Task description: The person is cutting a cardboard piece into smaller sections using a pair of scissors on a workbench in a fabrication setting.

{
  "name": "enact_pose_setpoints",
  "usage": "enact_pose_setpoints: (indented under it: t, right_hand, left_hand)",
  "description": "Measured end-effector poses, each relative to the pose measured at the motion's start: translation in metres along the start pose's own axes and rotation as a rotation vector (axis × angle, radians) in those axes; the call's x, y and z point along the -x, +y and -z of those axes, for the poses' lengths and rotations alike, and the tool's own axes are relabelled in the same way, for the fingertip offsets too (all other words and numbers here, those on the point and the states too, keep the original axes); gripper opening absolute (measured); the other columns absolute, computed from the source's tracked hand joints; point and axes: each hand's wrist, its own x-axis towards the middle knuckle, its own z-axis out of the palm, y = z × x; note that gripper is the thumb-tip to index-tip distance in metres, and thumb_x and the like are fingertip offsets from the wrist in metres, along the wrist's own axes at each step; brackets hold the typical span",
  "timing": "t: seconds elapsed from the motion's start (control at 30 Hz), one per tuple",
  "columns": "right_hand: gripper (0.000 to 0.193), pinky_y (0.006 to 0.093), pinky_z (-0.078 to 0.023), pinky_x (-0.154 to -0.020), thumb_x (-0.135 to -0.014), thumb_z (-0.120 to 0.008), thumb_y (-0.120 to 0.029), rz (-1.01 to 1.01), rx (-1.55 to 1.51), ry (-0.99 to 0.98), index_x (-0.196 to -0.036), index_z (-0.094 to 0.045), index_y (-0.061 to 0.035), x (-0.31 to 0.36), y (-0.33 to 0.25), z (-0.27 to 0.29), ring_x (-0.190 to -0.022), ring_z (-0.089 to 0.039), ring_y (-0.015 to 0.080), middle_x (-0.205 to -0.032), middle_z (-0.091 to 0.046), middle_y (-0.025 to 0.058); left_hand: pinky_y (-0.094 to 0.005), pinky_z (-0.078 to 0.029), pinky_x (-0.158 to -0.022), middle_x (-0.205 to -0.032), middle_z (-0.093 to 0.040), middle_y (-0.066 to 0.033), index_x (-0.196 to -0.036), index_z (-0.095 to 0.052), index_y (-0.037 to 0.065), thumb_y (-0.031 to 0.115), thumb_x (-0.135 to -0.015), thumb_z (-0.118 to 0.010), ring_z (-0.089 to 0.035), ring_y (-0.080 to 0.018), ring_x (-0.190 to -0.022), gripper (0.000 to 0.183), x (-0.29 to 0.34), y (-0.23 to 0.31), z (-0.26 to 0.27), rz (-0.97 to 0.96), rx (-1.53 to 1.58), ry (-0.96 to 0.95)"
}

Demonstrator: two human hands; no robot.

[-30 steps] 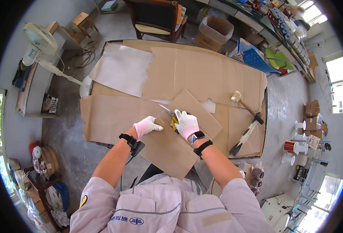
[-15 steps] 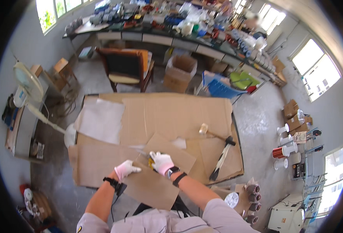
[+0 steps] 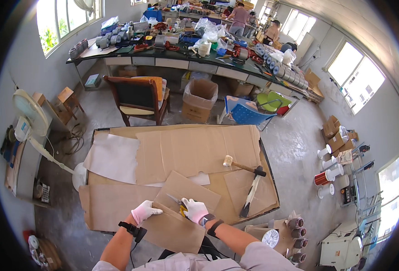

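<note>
Pinched in my left hand, in a white and pink glove, is the upper left corner of a brown cardboard sheet. That sheet tilts over the table's near edge toward my lap. My right hand, gloved the same way, is closed on yellow-handled scissors. The blades point up and left, above a second cardboard piece lying at an angle on the table. My right fingers partly hide the handles. Whether the blades touch any cardboard, I cannot tell.
Cardboard covers the table. On its right lie a wooden-handled mallet and a black-headed hammer. A white paper sheet is at the left. Beyond stand a chair, a lined carton and a fan.
The view has tilted upward, showing people at the far benches. My left hand has gone from extended fingers to pinching the sheet's corner. The scissors have shifted slightly relative to the cardboard.
</note>
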Motion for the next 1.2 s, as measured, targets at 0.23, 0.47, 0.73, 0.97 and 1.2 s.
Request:
enact_pose_setpoints:
  t: [0.23, 0.47, 0.73, 0.97, 1.2]
  right_hand:
    - [0.046, 0.0491, -0.056, -0.073, -0.093, -0.064, -0.033, -0.011, -0.015, -0.081, -0.13, -0.049, -0.0108, 0.006, -0.004, -0.001, -0.09, -0.07, 0.0381, -0.104, -0.066, 0.0195]
    - [0.039, 0.0487, -0.056, -0.085, -0.089, -0.067, -0.03, -0.179, -0.298, 0.024, -0.124, -0.06, -0.0147, 0.023, 0.004, 0.06, -0.098, -0.068, 0.042, -0.108, -0.07, 0.0219]
    - [0.051, 0.0491, -0.054, -0.087, -0.085, -0.067, -0.026, -0.559, -0.172, 0.143, -0.134, -0.056, -0.0157, 0.099, 0.088, 0.054, -0.1, -0.069, 0.0409, -0.11, -0.07, 0.0215]
    - [0.057, 0.0464, -0.058, -0.075, -0.086, -0.072, -0.03, -0.71, 0.198, 0.08, -0.136, -0.052, -0.0111, 0.092, 0.085, 0.01, -0.088, -0.072, 0.034, -0.099, -0.068, 0.0166]
    - [0.061, 0.0436, -0.056, -0.083, -0.082, -0.077, -0.037, -0.234, 0.288, 0.253, -0.131, -0.057, -0.0071, 0.045, 0.018, 0.026, -0.105, -0.065, 0.0324, -0.119, -0.062, 0.0168]
  left_hand:
    - [-0.0285, -0.054, -0.084, -0.105, -0.075, -0.0044, -0.116, -0.073, -0.004, 0.01, -0.089, -0.076, -0.068, -0.0118, -0.092, 0.03, 0.044, 0.028, -0.011, -0.06, -0.079, -0.034]
    - [-0.0281, -0.053, -0.081, -0.103, -0.075, -0.0043, -0.109, -0.073, -0.004, 0.008, -0.088, -0.073, -0.065, -0.0095, -0.089, 0.024, 0.11, 0.078, -0.003, -0.241, -0.086, -0.07]
    - [-0.0331, -0.048, -0.096, -0.111, -0.071, -0.0129, -0.092, -0.073, -0.001, -0.003, -0.071, -0.069, -0.063, -0.0227, -0.11, 0.022, 0.172, 0.094, 0.081, -0.416, -0.572, 0.217]
    - [-0.0319, -0.047, -0.102, -0.118, -0.067, -0.0172, -0.111, -0.066, -0.004, -0.013, -0.077, -0.051, -0.063, -0.0294, -0.116, 0.038, 0.172, -0.073, 0.186, -0.279, -0.346, 0.698]
    - [-0.0385, -0.059, -0.071, -0.116, -0.065, -0.0083, -0.136, -0.054, 0.011, 0.051, -0.105, -0.05, -0.07, -0.0244, -0.092, 0.05, 0.173, -0.09, 0.145, -0.143, 0.654, 0.834]
